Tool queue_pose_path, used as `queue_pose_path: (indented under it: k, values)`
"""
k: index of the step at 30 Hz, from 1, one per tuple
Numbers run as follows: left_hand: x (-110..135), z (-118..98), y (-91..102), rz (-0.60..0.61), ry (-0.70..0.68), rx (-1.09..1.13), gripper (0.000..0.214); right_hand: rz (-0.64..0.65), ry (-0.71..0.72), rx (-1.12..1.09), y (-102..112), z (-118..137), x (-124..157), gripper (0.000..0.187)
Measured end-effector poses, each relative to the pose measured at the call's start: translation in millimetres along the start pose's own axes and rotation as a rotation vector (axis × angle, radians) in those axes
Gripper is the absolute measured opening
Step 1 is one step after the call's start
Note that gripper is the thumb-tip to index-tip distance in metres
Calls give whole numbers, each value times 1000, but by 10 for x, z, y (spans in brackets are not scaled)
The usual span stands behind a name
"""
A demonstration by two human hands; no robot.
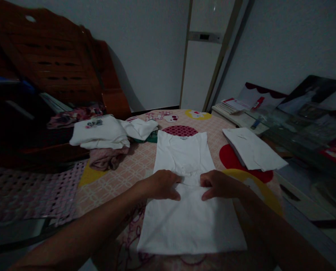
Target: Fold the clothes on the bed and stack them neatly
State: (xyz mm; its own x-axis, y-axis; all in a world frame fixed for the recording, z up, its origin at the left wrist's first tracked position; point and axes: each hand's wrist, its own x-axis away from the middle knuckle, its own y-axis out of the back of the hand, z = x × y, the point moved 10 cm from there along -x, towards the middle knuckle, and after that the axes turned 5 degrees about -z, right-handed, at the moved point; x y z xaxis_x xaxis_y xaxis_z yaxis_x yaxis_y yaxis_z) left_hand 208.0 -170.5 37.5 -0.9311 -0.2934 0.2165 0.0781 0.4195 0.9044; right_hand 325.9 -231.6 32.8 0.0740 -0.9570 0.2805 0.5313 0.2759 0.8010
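Observation:
A white garment (185, 210) lies flat and lengthwise on the patterned bed cover (122, 169), its sides folded in to make a long strip. My left hand (164, 184) and my right hand (217, 184) rest side by side on its middle. Both have their fingers curled down, pinching the cloth, which bunches a little between them.
A heap of unfolded white and coloured clothes (106, 137) lies at the far left of the bed. One folded white garment (252, 148) sits at the right edge. A low shelf with papers (241, 109) runs along the right wall. A wooden headboard (52, 56) stands at the back left.

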Motion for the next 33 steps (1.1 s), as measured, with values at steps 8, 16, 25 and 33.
queue_pose_path:
  k: [8, 16, 25, 33]
  values:
    - [100, -145, 67, -33, -182, 286, 19, 31, 25, -68, -45, 73, 123, 16]
    - [21, 11, 921, -247, -255, 168, 28, -147, 145, -41, 813, 235, -16, 27]
    - [-876, 818, 1295, -300, -5, -219, 24, -370, 82, 379, 1435, 100, -1052, 40]
    - [-1144, 1100, 1016, -195, 94, -259, 26, -345, -4, 485, 1253, -132, -1488, 50]
